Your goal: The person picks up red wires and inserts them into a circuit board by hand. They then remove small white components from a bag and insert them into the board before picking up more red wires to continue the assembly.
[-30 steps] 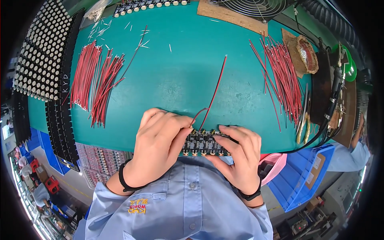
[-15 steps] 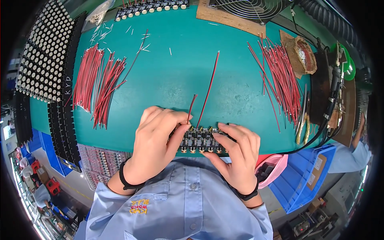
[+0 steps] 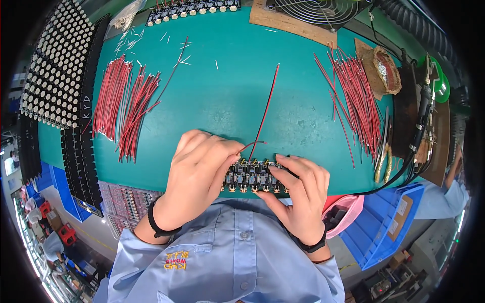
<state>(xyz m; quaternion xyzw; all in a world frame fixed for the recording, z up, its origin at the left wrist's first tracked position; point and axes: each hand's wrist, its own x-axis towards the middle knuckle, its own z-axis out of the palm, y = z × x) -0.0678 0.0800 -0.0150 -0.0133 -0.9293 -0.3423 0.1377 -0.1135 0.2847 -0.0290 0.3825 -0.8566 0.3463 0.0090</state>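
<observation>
Near the table's front edge lies a strip of small dark circuit boards (image 3: 248,178) with round metal parts along its near side. My right hand (image 3: 305,189) grips its right end, thumb on the near edge and fingers over the far one. At the strip's left end, my left hand (image 3: 199,164) pinches a short red and black wire (image 3: 256,143). The free end curves out to the right above the strip; its other end is hidden by the fingers. Another red and black wire (image 3: 268,103) runs from the strip's far edge away across the green table.
Bundles of red and black wires lie at left (image 3: 111,98) and right (image 3: 353,96). Tweezers (image 3: 386,146), cables and a brown holder (image 3: 384,73) stand at right. A fan (image 3: 316,11) sits at the back; stacked boards (image 3: 55,65) are far left. A pink container (image 3: 343,214) is below the edge.
The wire in my left hand pointed up and away before; now its free end bends over to the right. The left hand has shifted slightly; the right keeps its grip on the strip.
</observation>
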